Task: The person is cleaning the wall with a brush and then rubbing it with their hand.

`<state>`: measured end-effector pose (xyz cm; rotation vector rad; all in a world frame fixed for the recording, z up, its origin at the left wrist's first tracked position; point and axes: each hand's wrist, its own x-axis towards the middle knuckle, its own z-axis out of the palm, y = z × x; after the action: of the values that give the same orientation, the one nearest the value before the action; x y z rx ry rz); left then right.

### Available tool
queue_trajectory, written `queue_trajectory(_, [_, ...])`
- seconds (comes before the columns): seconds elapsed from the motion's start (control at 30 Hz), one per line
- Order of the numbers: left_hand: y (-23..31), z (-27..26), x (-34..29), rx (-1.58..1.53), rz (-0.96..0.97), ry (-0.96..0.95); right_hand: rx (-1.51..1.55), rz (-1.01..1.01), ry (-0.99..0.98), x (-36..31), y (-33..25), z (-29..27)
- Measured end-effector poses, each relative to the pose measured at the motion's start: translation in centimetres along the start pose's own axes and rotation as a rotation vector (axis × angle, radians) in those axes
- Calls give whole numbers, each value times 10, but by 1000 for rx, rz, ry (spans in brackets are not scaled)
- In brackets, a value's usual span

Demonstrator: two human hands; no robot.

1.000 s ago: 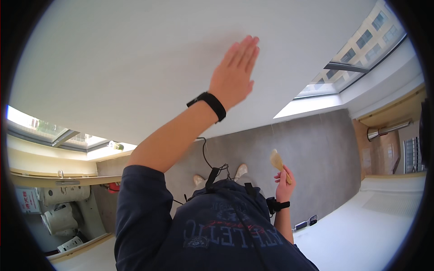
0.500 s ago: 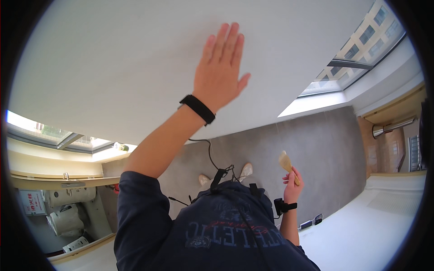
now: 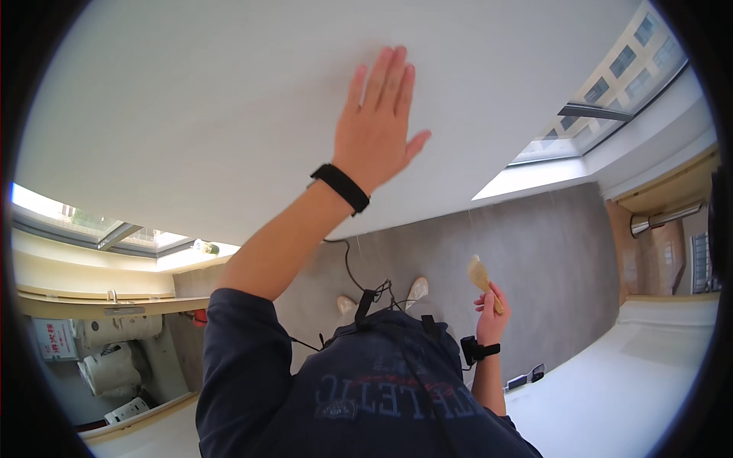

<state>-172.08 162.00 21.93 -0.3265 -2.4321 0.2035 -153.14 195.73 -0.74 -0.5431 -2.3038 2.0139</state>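
Observation:
My left hand (image 3: 372, 141) lies flat against a broad white wall (image 3: 198, 107), palm toward it. Its fingers are stretched out and the thumb stands apart. Lower down on the right, my right hand (image 3: 493, 313) grips what looks like a wooden-handled brush (image 3: 479, 274). The brush's broad pale end points up and away, over the grey floor, apart from the wall. Black bands circle both wrists.
Windows open onto daylight at the far right (image 3: 588, 114) and left. A cabinet (image 3: 114, 309) with pale rolled hoses stands at left. A white surface (image 3: 611, 374) at lower right carries a dark small object (image 3: 527, 377). Black cables hang by my waist above the grey floor (image 3: 534, 252).
My left hand has slid slightly right and down along the wall, still flat. The right hand keeps the brush at nearly the same spot, its broad end turned a little.

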Motion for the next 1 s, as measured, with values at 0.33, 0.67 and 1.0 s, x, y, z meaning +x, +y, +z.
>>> queue_trajectory(0.33, [-14,92,-164,-179,17,-615,3,-14,-48,3,6,6])
queue_trajectory(0.67, [-82,3,-45,145,-244,253,-46,-17,-133,10,5,12])
queue_trajectory(1.0, [-42,29,-194,-297,-225,-193,-80,5,-108,20,3,17])
